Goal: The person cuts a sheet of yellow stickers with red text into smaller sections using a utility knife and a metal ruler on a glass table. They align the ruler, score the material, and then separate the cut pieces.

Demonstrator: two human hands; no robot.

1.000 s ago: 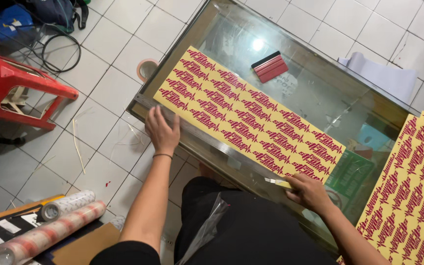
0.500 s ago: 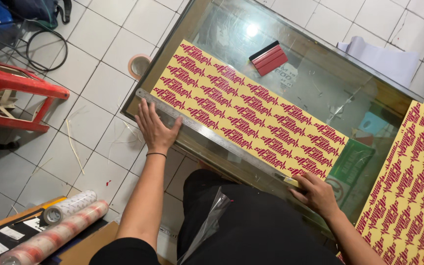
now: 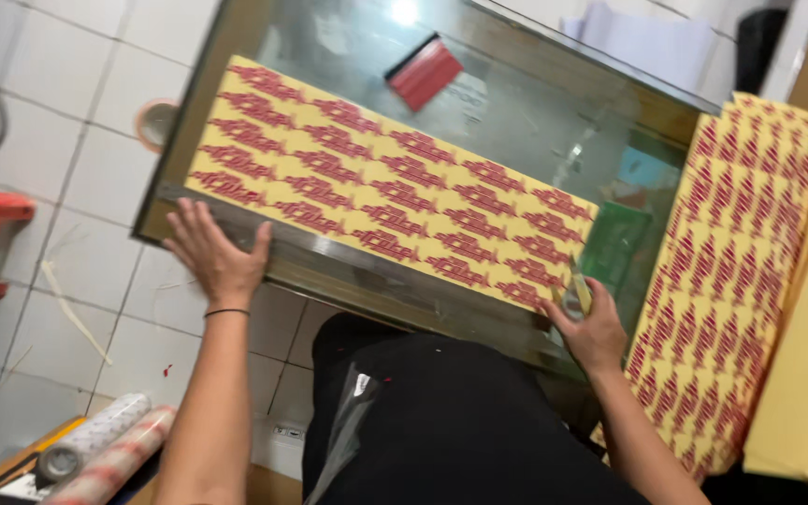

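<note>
On the glass top of the display counter, a long rectangular yellow sheet printed with rows of red marks is lying flat, its long axis running from the upper left corner of the counter down toward the lower right, so that it is sitting on a slant across the view, with one long edge close along the counter's near metal rim. The left hand is resting palm down at the sheet's near left corner, the forearm reaching up from the bottom of the view with a thin dark band at the wrist; its fingers are spread and released, pressing flat on the rim and the sheet's edge rather than gripping anything. The right hand is sitting at the sheet's lower right end, the arm coming in from the lower right, and its fingers are curling around a small yellowish tool that is pointing up toward the sheet's corner; what kind of tool it is cannot be told. A red flat squeegee-like block is lying on the glass beyond the sheet, well apart from both hands. A stack of similar yellow and red printed sheets is hanging to the right of the counter, near the right hand.
</note>
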